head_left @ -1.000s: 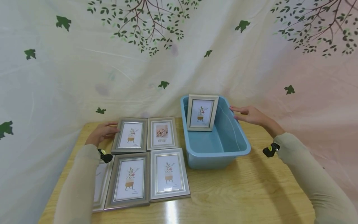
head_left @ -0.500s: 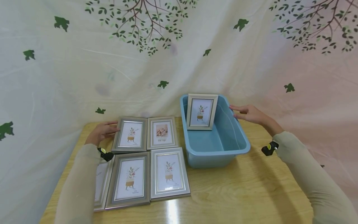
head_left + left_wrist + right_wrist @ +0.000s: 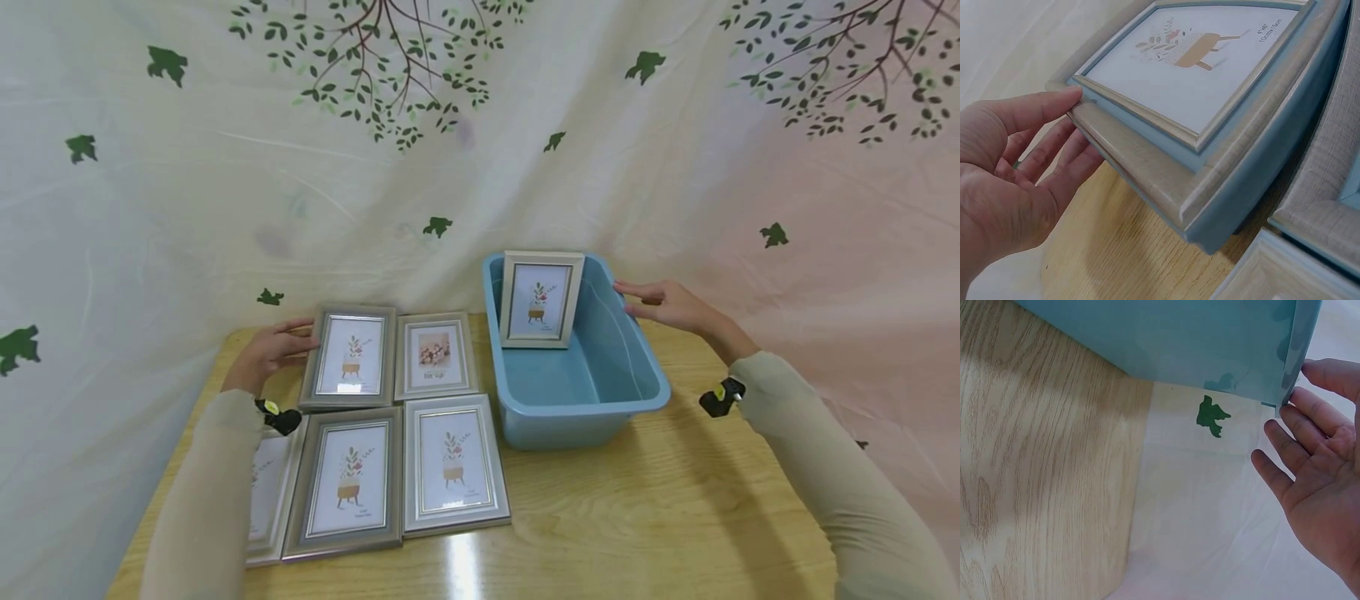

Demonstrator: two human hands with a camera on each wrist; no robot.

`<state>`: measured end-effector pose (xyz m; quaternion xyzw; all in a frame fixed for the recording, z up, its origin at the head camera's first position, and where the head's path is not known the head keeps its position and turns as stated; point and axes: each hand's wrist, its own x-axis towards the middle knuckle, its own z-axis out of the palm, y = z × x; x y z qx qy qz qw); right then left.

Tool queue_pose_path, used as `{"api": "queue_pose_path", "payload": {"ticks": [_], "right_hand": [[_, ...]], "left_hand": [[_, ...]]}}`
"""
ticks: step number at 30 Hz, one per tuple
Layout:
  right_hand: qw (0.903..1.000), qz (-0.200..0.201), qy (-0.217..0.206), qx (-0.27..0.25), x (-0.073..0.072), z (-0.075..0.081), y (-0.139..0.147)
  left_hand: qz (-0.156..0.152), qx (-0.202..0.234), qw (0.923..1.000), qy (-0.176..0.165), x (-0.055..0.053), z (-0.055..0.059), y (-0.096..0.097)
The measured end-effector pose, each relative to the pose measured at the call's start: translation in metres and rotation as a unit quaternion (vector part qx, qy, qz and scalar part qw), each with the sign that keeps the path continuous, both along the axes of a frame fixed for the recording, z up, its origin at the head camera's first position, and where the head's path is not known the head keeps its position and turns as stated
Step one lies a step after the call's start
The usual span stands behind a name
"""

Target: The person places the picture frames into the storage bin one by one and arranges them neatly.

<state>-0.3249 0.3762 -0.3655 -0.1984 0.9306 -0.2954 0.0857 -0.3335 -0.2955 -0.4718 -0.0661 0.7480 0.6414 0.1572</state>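
My left hand (image 3: 273, 350) pinches the left edge of a taupe picture frame (image 3: 351, 357) at the back left of the table. In the left wrist view the thumb (image 3: 1054, 105) lies on top of its border and the other fingers are below. The frame is tilted, its near side raised off the wood. With fairly straight fingers, my right hand (image 3: 675, 308) touches the outer rim of a blue plastic bin (image 3: 585, 429). Inside the bin, a pale picture frame (image 3: 542, 300) leans upright against the back left.
Several more frames lie flat face up: one with a photo print (image 3: 435, 357), a silver one (image 3: 454, 467), a brown one (image 3: 345, 483), and one partly under the left sleeve (image 3: 273, 492). A leaf-printed cloth (image 3: 360, 208) hangs behind the wooden table (image 3: 637, 525).
The taupe frame under my left hand has risen a little and tilted, and glare now shows on its glass. My right hand and the bin stay in place.
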Motion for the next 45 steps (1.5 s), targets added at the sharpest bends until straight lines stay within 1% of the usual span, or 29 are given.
{"api": "queue_pose_path", "payload": {"ticks": [2,9,11,15,17,22,29,31,33,36,39,41,45], "right_hand": [[1.0,0.001,-0.001,-0.001,0.0,0.001,0.0],[0.9999,-0.001,-0.012,-0.006,0.001,0.001,0.0],[0.9999,-0.003,-0.014,-0.007,0.001,0.001,0.0],[0.9998,-0.007,-0.016,-0.003,0.001,0.0,0.0],[0.9998,-0.009,-0.017,-0.001,0.001,0.0,0.001],[0.9997,-0.014,-0.018,0.005,0.0,0.0,0.001],[0.9998,-0.01,-0.017,0.003,0.001,-0.001,0.001],[0.9998,-0.008,-0.017,-0.001,0.001,-0.001,0.002],[0.9998,-0.006,-0.016,-0.004,0.001,-0.001,0.002],[0.9998,-0.003,-0.016,-0.008,0.0,-0.002,0.003],[0.9998,-0.001,-0.017,-0.013,-0.001,-0.003,0.004],[0.9998,-0.002,-0.017,-0.015,-0.001,-0.004,0.005],[0.9998,-0.001,-0.014,-0.017,-0.002,-0.005,0.005]], "left_hand": [[-0.003,0.005,1.0,0.008,0.002,0.0,0.0],[0.012,0.0,0.9997,0.019,0.004,0.001,0.003],[0.014,0.004,0.9996,0.026,0.005,0.002,0.003],[0.031,0.007,0.9991,0.028,0.007,0.005,0.006],[0.038,-0.001,0.9988,0.032,0.008,0.006,0.007],[0.051,-0.005,0.9976,0.047,0.009,0.005,0.007],[0.075,0.017,0.9951,0.061,0.012,0.002,0.006],[0.08,0.037,0.9941,0.063,0.014,0.003,0.006],[0.081,0.05,0.9933,0.066,0.018,0.006,0.006],[0.078,0.082,0.9909,0.073,0.023,0.013,0.008],[0.073,0.096,0.9894,0.08,0.027,0.02,0.01],[0.069,0.098,0.9892,0.085,0.03,0.023,0.011],[0.068,0.106,0.9879,0.091,0.031,0.025,0.011]]}}
